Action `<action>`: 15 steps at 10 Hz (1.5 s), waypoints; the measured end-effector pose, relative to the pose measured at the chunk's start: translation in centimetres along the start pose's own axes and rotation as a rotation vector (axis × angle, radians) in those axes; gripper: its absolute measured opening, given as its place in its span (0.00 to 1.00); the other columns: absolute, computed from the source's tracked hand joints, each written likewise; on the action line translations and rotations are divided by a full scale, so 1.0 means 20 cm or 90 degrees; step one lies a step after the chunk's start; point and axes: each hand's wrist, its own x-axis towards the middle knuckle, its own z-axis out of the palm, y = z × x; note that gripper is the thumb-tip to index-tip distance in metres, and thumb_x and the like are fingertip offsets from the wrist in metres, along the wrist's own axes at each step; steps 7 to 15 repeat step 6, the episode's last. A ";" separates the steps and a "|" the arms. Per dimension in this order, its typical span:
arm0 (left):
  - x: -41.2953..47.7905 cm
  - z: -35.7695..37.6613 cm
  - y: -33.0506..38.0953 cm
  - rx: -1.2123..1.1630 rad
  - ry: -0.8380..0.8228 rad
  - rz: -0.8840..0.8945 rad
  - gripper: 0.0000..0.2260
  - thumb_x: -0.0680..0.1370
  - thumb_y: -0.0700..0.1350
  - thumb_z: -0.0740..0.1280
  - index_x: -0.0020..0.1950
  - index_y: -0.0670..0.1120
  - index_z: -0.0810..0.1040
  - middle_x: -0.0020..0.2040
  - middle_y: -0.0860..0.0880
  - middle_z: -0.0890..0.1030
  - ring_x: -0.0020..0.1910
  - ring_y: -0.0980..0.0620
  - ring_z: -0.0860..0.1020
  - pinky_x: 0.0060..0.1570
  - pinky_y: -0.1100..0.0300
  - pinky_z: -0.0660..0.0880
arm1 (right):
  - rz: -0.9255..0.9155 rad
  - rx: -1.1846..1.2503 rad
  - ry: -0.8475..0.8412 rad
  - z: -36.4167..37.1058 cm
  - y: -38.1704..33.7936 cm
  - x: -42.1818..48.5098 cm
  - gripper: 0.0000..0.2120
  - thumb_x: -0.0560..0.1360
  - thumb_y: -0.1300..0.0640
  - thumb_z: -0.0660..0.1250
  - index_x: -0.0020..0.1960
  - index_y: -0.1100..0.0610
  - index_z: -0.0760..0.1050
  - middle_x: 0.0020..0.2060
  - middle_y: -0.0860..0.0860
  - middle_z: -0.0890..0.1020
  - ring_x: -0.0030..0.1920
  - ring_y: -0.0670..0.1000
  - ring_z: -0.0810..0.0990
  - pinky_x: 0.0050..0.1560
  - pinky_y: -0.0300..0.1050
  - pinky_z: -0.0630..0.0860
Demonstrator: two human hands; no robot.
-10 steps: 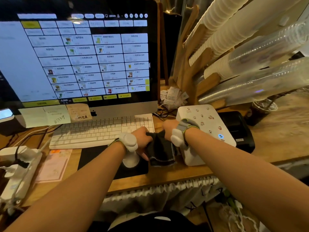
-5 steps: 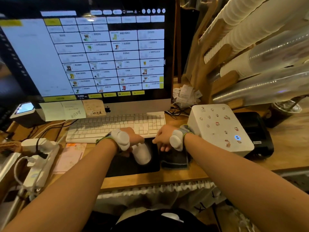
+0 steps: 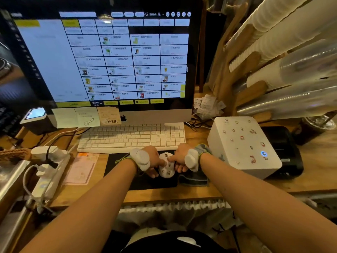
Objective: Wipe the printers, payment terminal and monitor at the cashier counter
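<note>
On the wooden bench (image 3: 317,165) stands a wide monitor (image 3: 109,61) with a glossy black frame and a smooth grey lower edge, where square paper notes (image 3: 78,117) are stuck. To its left is the small dark payment terminal (image 3: 36,117) with a slanted shiny screen. To the right of the monitor sits the white printer (image 3: 242,145), a rounded plastic box covered with small stickers, and just behind it, touching its side, the black printer (image 3: 284,147), matte and boxy. A flat white keyboard (image 3: 131,137) lies before the monitor, and a thin black mouse pad (image 3: 118,170) lies in front of it. Both forearms reach forward, and each wrist has a white pod on a band. The left hand (image 3: 153,157) has its grip curled round the left side of a white oval mouse (image 3: 166,168). The right hand (image 3: 179,156) has a narrow grip on the right side, thumb on top. The soft dark grey cloth (image 3: 195,179) lies crumpled under the right wrist; whether the fingers hold it I cannot tell.
</note>
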 end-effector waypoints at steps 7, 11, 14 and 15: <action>-0.28 -0.46 0.70 -0.013 0.243 0.380 0.09 0.78 0.46 0.63 0.44 0.43 0.80 0.38 0.43 0.83 0.37 0.46 0.83 0.42 0.52 0.81 | -0.308 0.243 0.214 -0.59 -0.38 -0.56 0.15 0.80 0.53 0.61 0.48 0.63 0.80 0.40 0.58 0.82 0.35 0.52 0.78 0.35 0.41 0.76; -0.28 -0.46 0.70 -0.013 0.243 0.380 0.09 0.78 0.46 0.63 0.44 0.43 0.80 0.38 0.43 0.83 0.37 0.46 0.83 0.42 0.52 0.81 | -0.308 0.243 0.214 -0.59 -0.38 -0.56 0.15 0.80 0.53 0.61 0.48 0.63 0.80 0.40 0.58 0.82 0.35 0.52 0.78 0.35 0.41 0.76; -0.28 -0.46 0.70 -0.013 0.243 0.380 0.09 0.78 0.46 0.63 0.44 0.43 0.80 0.38 0.43 0.83 0.37 0.46 0.83 0.42 0.52 0.81 | -0.308 0.243 0.214 -0.59 -0.38 -0.56 0.15 0.80 0.53 0.61 0.48 0.63 0.80 0.40 0.58 0.82 0.35 0.52 0.78 0.35 0.41 0.76; -0.28 -0.46 0.70 -0.013 0.243 0.380 0.09 0.78 0.46 0.63 0.44 0.43 0.80 0.38 0.43 0.83 0.37 0.46 0.83 0.42 0.52 0.81 | -0.308 0.243 0.214 -0.59 -0.38 -0.56 0.15 0.80 0.53 0.61 0.48 0.63 0.80 0.40 0.58 0.82 0.35 0.52 0.78 0.35 0.41 0.76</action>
